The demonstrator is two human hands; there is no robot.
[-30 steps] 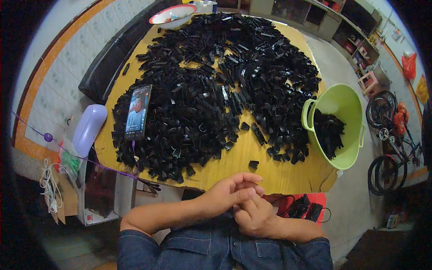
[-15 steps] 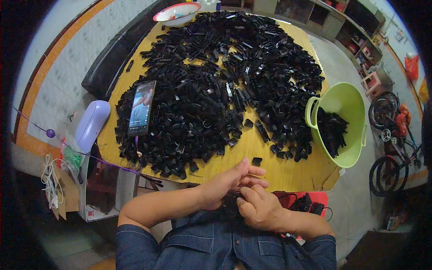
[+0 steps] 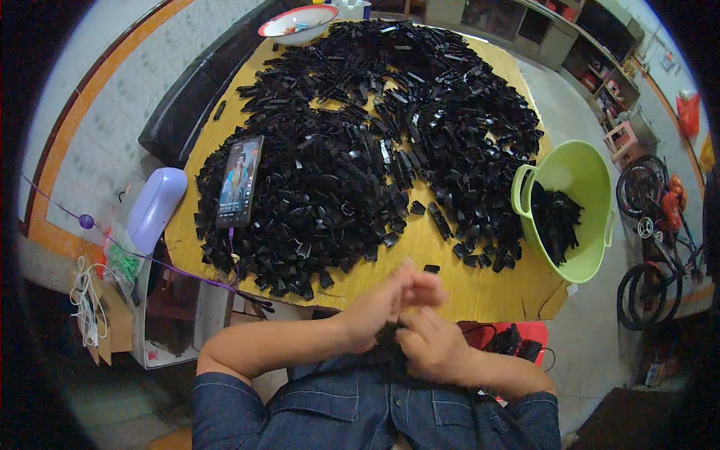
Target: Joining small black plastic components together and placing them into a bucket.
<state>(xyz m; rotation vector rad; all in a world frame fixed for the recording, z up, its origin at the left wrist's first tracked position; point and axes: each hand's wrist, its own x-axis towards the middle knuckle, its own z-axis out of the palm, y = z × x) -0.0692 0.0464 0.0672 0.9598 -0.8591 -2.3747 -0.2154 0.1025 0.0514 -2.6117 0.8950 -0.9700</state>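
At the table's near edge my two hands are close together. My left hand (image 3: 391, 304), smeared by motion, has its fingers bent toward the right one. My right hand (image 3: 436, 343) is closed, fingers curled and thumb pressed in, just below the left fingers. Something dark shows under and between the hands; what it is stays hidden. Beyond them a large heap of small black plastic pieces (image 3: 330, 172) covers much of the yellow table (image 3: 480, 296). One loose black piece (image 3: 431, 268) lies just past my left fingertips.
A lit phone (image 3: 241, 180) with a purple cable rests on the heap at left. At right stands a green bucket (image 3: 574, 251) partly filled with black pieces. A red-rimmed basin (image 3: 300, 34) sits at the back. Beside my right forearm is a red stool (image 3: 534, 331).
My left fingers have shifted slightly and blurred over the right hand, which stays closed. The picture on the phone screen is different. Bucket and heap are as before.
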